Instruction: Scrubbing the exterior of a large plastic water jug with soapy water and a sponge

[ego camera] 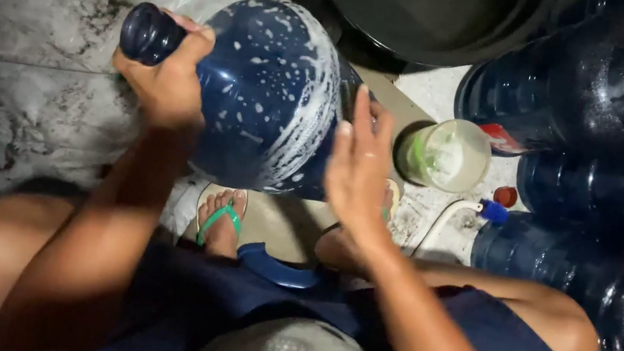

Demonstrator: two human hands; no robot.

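Observation:
A large dark blue water jug [266, 93] lies on its side in front of me, flecked with white soap foam, its neck pointing left. My left hand [165, 77] is closed around the neck just below the mouth [147, 32]. My right hand [360, 162] is flat, fingers together and pointing up, pressed against the jug's bottom end. I squat with both knees apart, a foot in a green flip-flop [221, 220] under the jug.
A clear plastic container [449, 154] with greenish liquid stands right of the jug. Several dark blue jugs [616, 98] crowd the right side. A dark round tub [430, 10] sits at the top. A small red cap [505, 195] and white hose [447, 218] lie nearby. Wet concrete floor [26, 30] spreads left.

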